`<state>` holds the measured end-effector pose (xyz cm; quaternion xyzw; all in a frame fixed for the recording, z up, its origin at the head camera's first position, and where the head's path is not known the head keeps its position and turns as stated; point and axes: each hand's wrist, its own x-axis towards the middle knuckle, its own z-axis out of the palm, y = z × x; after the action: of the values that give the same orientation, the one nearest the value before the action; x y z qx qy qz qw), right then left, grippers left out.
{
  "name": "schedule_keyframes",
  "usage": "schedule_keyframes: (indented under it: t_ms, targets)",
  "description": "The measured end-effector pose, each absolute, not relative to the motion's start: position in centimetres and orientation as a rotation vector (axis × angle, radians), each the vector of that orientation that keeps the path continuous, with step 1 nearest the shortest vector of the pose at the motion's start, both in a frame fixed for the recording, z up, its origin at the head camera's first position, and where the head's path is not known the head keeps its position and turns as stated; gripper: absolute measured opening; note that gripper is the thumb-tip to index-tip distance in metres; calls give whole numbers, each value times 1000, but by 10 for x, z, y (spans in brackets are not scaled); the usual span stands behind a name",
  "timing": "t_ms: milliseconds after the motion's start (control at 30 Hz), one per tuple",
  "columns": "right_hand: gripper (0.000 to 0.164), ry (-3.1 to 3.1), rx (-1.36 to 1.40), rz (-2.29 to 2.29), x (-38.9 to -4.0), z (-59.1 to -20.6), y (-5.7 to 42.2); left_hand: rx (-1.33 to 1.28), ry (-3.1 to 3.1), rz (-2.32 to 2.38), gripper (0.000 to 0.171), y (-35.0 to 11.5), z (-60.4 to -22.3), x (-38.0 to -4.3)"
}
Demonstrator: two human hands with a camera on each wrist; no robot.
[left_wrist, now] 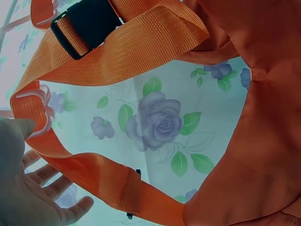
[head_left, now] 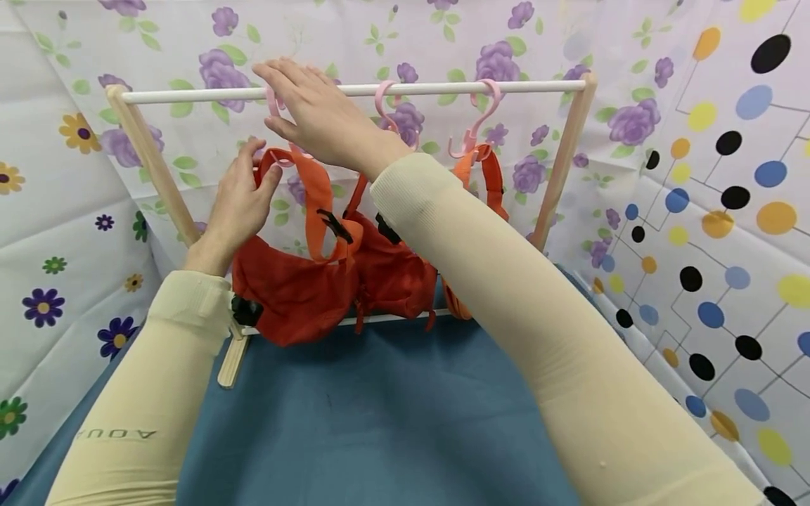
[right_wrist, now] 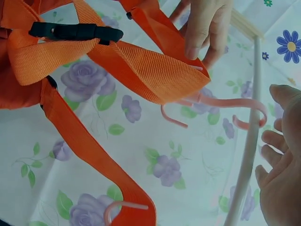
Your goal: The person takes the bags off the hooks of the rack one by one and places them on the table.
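An orange bag (head_left: 297,288) with webbing straps and black buckles hangs from a white rod (head_left: 418,89) by pink hooks. One orange strap (left_wrist: 99,179) loops over the left pink hook (right_wrist: 225,102), which sits on the rod. My left hand (head_left: 240,200) is at this loop, its fingers fairly straight and spread beside the strap in the left wrist view. Over the rod near the same hook, my right hand (head_left: 323,116) is raised with straight fingers and holds nothing. In the right wrist view, the right hand (right_wrist: 284,165) lies beside the rod, apart from the strap.
Wooden posts (head_left: 560,169) carry the rod at both ends. A middle pink hook (head_left: 384,105) and a right pink hook (head_left: 484,116) also hang there, the right one bearing a strap. Blue cloth (head_left: 380,414) covers the surface below. Patterned sheets (head_left: 715,176) stand around.
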<state>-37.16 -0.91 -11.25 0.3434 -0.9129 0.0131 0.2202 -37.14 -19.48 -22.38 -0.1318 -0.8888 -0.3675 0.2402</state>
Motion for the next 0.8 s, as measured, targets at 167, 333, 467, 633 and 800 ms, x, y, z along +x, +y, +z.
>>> schedule_keyframes:
  t_ms: [167, 333, 467, 633, 800]
  targets:
    - [65, -2522, 926, -2, -375, -115, -15, -359, -2451, -987, 60, -196, -225, -372]
    - [57, -2482, 906, 18, -377, -119, -18, -358, -2477, -973, 56, -197, -229, -373]
    - [53, -2493, 873, 117, -380, -121, -19, -354, -2446, -973, 52, -198, -232, -373]
    - [49, -2481, 846, 235, -383, -124, -20, -340, -2414, -991, 50, -201, -237, -373]
    - [47, -2463, 836, 281, -384, -124, -23, -309, -2367, -1091, 47, -207, -241, -368]
